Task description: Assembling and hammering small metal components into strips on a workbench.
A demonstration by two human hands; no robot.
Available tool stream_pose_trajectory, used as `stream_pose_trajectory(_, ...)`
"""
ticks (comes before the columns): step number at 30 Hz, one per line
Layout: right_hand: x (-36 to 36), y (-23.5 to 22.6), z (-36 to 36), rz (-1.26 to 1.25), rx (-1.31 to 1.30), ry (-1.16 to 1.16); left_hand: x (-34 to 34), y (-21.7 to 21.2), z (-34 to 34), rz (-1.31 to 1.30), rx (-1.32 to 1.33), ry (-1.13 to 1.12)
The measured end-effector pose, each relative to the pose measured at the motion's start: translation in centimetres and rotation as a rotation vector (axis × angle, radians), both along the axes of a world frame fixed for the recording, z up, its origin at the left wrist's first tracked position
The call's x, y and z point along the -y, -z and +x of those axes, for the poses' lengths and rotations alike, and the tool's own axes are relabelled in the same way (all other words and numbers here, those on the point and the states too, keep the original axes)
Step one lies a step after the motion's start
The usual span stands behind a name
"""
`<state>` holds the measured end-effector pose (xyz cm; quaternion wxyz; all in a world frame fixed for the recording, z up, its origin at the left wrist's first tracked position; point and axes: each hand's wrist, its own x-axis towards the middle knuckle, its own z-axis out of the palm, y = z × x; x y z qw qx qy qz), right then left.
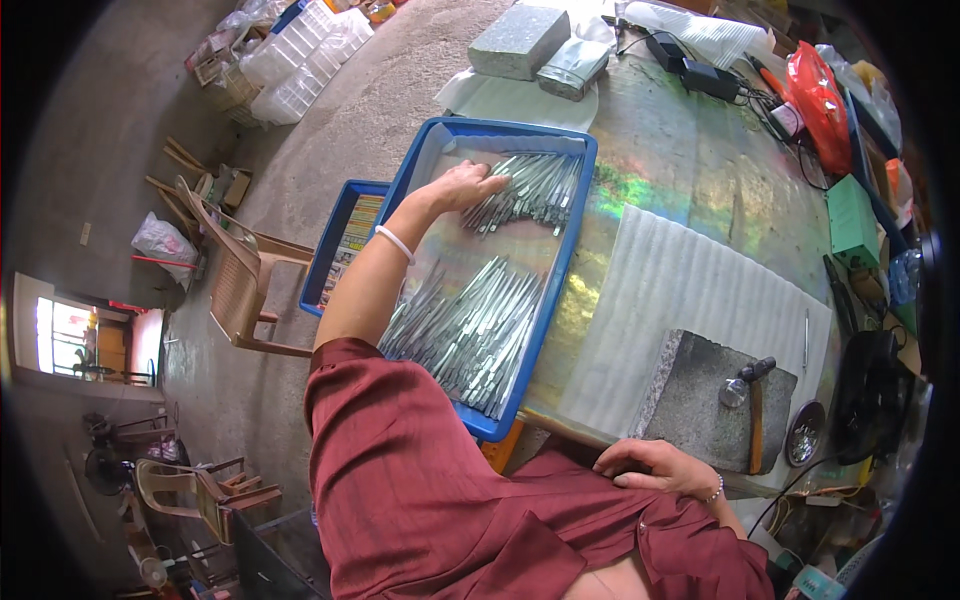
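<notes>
My left hand (467,187) reaches into a blue plastic tray (566,270). Its fingers are bent and closed on the left ends of a fanned pile of thin silvery metal strips (535,185) at the tray's far end; the fingertips are partly hidden. A second, larger heap of the same strips (470,335) lies in the near half, partly behind my forearm. Against the dark red clothing at the table's front edge rests my right hand (660,467), holding nothing, its fingers loosely laid out.
Right of the tray, white foam sheet (630,330) lies under a dark stone block (700,390) with a hammer (757,410) on it. A small round dish (805,432) stands beside the block. Another stone block (520,42) sits at the far edge. A chair (240,270) stands left.
</notes>
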<state>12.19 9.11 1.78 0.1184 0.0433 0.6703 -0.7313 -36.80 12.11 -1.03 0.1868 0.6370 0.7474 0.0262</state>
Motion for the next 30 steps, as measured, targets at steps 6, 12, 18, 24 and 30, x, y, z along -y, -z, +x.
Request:
stream_pose_trajectory(6,-0.2,0.5,-0.1,-0.011,-0.022,-0.025,0.2,-0.9,2.2,-0.151,-0.081,-0.193)
stream_pose_trajectory(12,-0.4,0.3,-0.1,-0.036,-0.016,-0.041,0.9,-0.9,2.1,-0.2,-0.032,-0.108)
stream_pose_trajectory(18,-0.5,0.7,0.0,-0.072,-0.05,-0.059,1.5,0.4,3.5,-0.088,-0.162,-0.126)
stream_pose_trajectory(24,-0.5,0.9,0.2,-0.103,-0.062,-0.063,1.6,0.3,3.7,0.001,-0.248,-0.075)
stream_pose_trajectory(30,-0.7,0.9,0.1,-0.091,-0.077,-0.072,1.7,0.6,3.8,0.114,-0.255,-0.061)
